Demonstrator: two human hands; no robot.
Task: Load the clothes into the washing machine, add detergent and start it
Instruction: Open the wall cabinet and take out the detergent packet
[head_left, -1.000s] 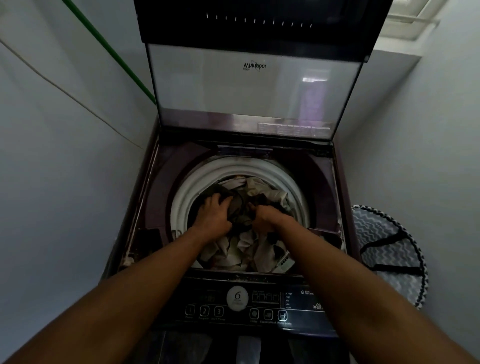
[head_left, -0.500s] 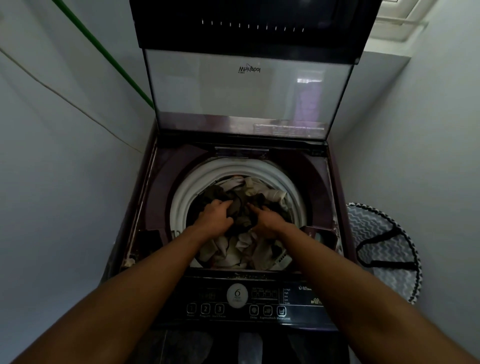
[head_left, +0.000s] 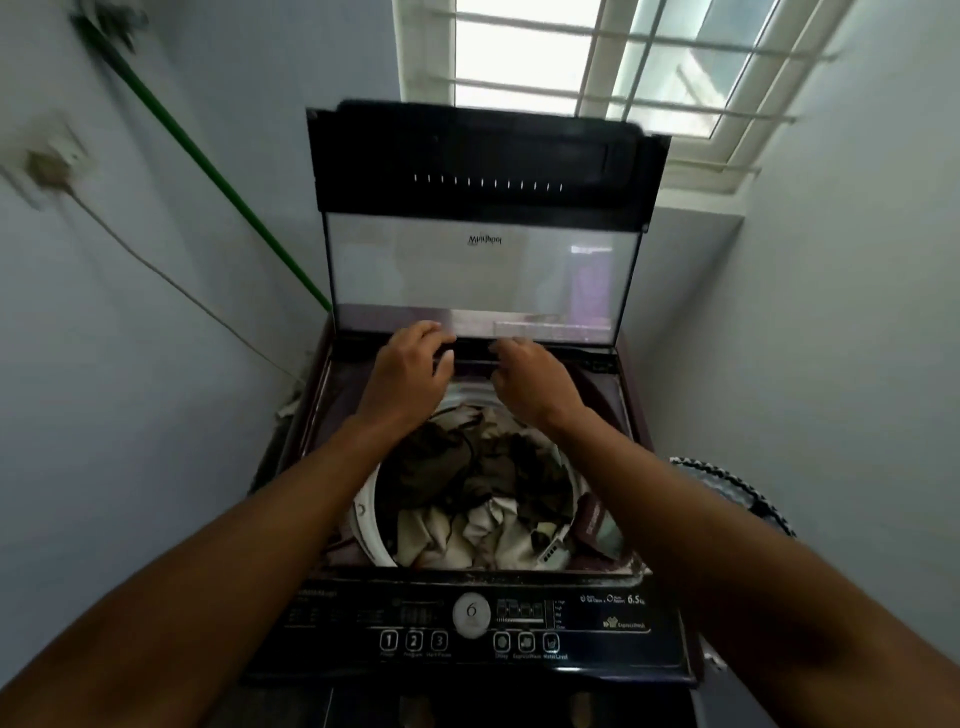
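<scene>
While the clothes (head_left: 483, 488) lie in the drum, both hands, left hand (head_left: 410, 374) and right hand (head_left: 530, 382), loosely curled and holding nothing, reach the dark strip at the lid's (head_left: 478, 270) base, probably the detergent drawer, which needs pulling open.

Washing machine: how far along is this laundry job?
Done: clothes fill the drum. In hand: left hand and right hand reach to the strip behind it, below the raised lid. Left: no detergent visible; control panel untouched.

Open washing machine (head_left: 613, 384), drum full of clothes (head_left: 478, 499)
</scene>
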